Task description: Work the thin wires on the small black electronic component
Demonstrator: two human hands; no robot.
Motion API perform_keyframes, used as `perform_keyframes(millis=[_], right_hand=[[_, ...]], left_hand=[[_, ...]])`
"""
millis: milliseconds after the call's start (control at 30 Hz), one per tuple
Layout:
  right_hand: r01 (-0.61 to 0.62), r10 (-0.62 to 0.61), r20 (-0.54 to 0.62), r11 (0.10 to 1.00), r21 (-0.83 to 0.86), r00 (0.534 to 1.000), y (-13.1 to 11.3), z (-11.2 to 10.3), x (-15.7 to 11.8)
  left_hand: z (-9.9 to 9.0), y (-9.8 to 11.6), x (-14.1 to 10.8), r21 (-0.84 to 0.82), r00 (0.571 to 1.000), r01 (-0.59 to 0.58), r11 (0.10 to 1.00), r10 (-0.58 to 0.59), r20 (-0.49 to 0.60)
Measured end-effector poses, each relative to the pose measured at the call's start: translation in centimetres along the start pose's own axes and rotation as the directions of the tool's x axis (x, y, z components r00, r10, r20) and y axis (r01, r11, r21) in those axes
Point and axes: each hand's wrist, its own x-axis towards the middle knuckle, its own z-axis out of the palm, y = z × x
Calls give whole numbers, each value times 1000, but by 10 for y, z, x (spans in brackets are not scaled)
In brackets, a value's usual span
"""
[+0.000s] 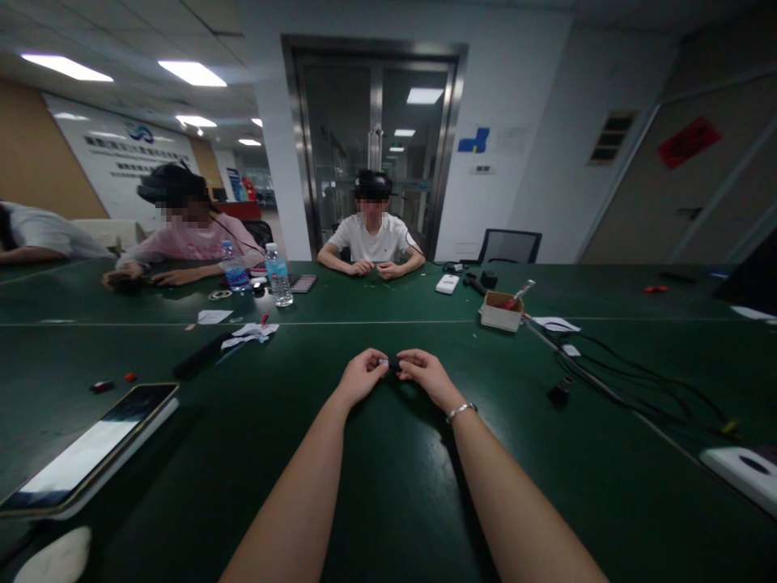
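My left hand (362, 377) and my right hand (430, 379) meet over the middle of the green table (388, 486). Between their fingertips is a small dark object (394, 365) with a paler end on the left side, too small for me to tell its kind. Each hand pinches one end of it, with thumb and fingers closed. My fingers cover part of the object. A silver bracelet (461, 411) circles my right wrist.
On the left lie a phone (91, 445), papers (250, 333) and water bottles (278, 277). To the right are a small box (501, 314), a black adapter (559, 392), cables (631, 380) and a white device (744, 474). Across the table sits a person (372, 235) wearing a headset; others sit left.
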Motion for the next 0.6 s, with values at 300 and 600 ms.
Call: perform_keyframes(millis=[300, 600], right_hand=[[-6, 6, 15, 1000, -14, 1000, 0, 2, 1], [8, -8, 1, 1000, -29, 1000, -2, 3, -5]], left_hand=[[0, -6, 3, -79, 998, -45, 996, 41, -49], [0, -2, 1, -94, 1000, 11, 996, -11, -4]])
